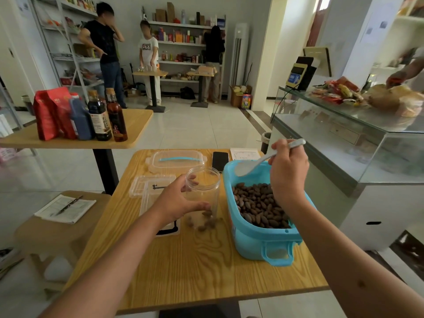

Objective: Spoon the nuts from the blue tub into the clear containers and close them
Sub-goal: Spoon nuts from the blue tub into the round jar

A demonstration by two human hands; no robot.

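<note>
Left hand (176,200) fingers (202,205) wrap one clear jar (203,193), few nuts inside, mid-surface. Right hand (288,175) grips one empty spoon (254,164) over the blue tub (259,228) of nuts (257,203) by the surface's right edge.

Counter (183,260) carries tub (259,235) at right, nuts (259,203) in it. Jar (203,193) stands just left of tub, few nuts inside. Lids (151,187) left of and behind jar; phone (219,159) behind tub
</note>
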